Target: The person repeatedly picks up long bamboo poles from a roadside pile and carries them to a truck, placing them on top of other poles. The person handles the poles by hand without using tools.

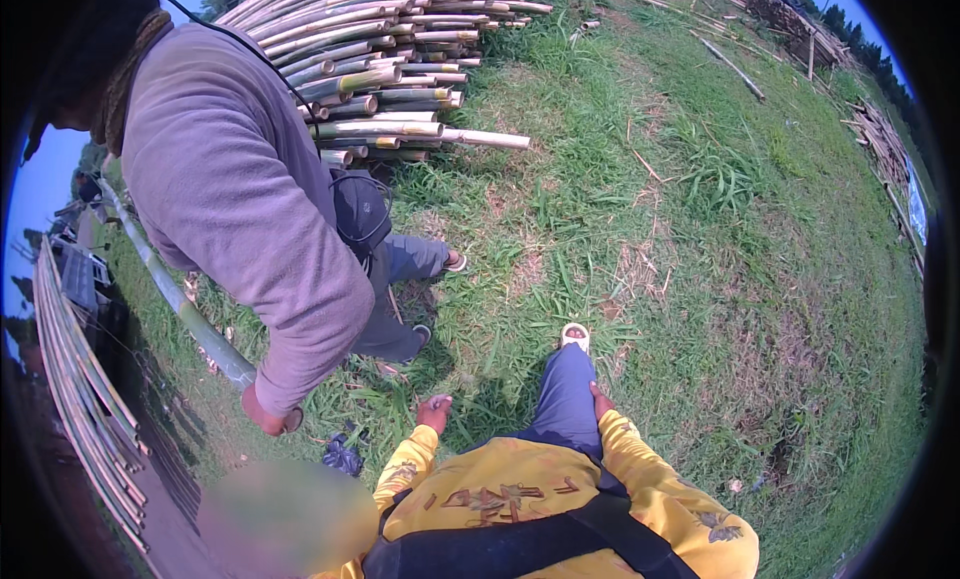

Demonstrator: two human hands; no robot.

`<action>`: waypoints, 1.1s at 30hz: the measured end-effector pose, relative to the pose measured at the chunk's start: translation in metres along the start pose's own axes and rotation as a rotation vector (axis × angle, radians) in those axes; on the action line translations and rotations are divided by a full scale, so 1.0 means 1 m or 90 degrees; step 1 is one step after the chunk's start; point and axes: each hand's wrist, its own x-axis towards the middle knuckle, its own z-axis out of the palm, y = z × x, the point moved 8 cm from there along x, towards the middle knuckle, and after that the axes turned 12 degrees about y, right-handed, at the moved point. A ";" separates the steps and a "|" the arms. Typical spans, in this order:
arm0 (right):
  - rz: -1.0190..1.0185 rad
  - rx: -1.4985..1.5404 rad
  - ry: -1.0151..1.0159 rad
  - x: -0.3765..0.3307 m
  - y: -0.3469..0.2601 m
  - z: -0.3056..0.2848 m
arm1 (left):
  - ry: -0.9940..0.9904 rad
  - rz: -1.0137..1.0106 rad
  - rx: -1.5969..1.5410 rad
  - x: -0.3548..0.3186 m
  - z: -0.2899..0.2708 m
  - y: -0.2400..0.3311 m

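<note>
My left hand hangs in front of my left hip over the grass, its fingers curled in, with nothing visible in them. Beside my right thigh is my right hand, fingers loosely extended against the blue-grey trousers; part of it is hidden by the leg and yellow sleeve. Close on my left, a person in a grey-purple fleece has a hand lowered at the near end of a thick green bamboo pole. Whether that hand grips the pole I cannot tell.
A large stack of cut bamboo poles rises ahead on the left. More long poles lean at far left. Grass spreads ahead and right, with a loose pole on it. A dark plastic bag lies near my left side.
</note>
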 end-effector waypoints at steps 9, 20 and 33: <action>0.040 -0.243 -0.146 0.113 -0.160 -0.030 | 0.093 -0.227 0.251 -0.052 0.020 -0.062; 0.022 -0.101 -0.162 0.244 -0.353 -0.049 | 0.312 -0.396 -0.162 -0.014 0.118 0.043; -0.764 -0.866 -0.475 0.192 -0.537 0.190 | 0.260 -0.383 -0.106 0.075 0.147 0.058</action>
